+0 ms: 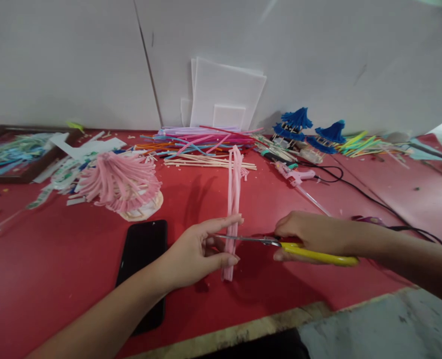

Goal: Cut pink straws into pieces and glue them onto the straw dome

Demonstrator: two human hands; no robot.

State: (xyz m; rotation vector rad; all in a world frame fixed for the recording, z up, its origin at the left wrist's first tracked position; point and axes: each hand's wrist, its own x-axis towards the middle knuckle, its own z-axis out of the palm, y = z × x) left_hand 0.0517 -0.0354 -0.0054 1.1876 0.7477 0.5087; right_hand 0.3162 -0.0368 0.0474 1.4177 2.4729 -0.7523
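Note:
My left hand [198,247] is closed on a bundle of pink pipe cleaners [234,194], which stands nearly upright in the view with its lower ends below my thumb. My right hand [299,232] grips a pair of scissors [311,253] by the yellow handles. The scissor blades point left and cross the bundle between my left thumb and fingers; whether they are parted there I cannot tell. A pink layered piece made of pipe cleaners [119,182] rests on a pale round base at the left. Beneath my left forearm lies a black phone [142,254].
Loose coloured pipe cleaners [206,139] lie along the back, before white sheets [226,92] leaning on the wall. A pink glue gun [294,174] and its black cord lie to the right, near blue tiered models [292,127]. A brown frame [30,172] is at far left.

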